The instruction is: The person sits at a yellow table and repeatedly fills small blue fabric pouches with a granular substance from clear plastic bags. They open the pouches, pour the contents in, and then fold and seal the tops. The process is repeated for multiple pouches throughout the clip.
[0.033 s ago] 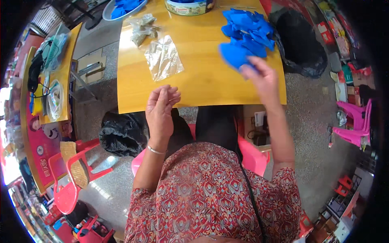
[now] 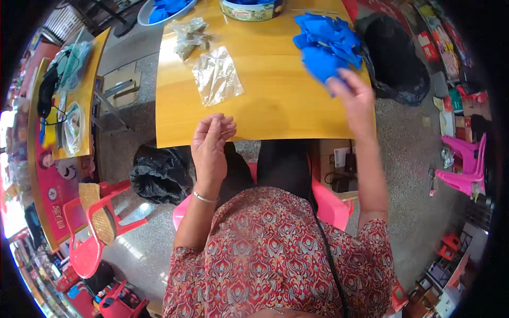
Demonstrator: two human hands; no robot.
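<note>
My right hand (image 2: 356, 100) pinches the near end of a flat blue piece (image 2: 322, 64), thin like cloth or foam; its material is unclear. Touching or just in front of a heap of similar blue pieces (image 2: 331, 38), it lies at the table's right side. My left hand (image 2: 213, 131) hovers by the table's front edge, fingers curled in against the thumb, with nothing visible in them. Beyond that hand a clear plastic bag (image 2: 217, 77) lies flat on the yellow table (image 2: 275, 100). Small filled clear packets (image 2: 190, 40) are bunched behind the bag.
A round tub (image 2: 252, 10) and a pale basin (image 2: 142, 18) at the far side hold more blue pieces. Black bags stand open at the table's right (image 2: 395, 58) and by my left leg (image 2: 159, 175). Red chairs (image 2: 87, 254) and a side table (image 2: 101, 47) are to the left.
My right hand has shifted slightly right with the blue piece, bringing it closer to the heap's front. The left hand stays nearly where it was.
</note>
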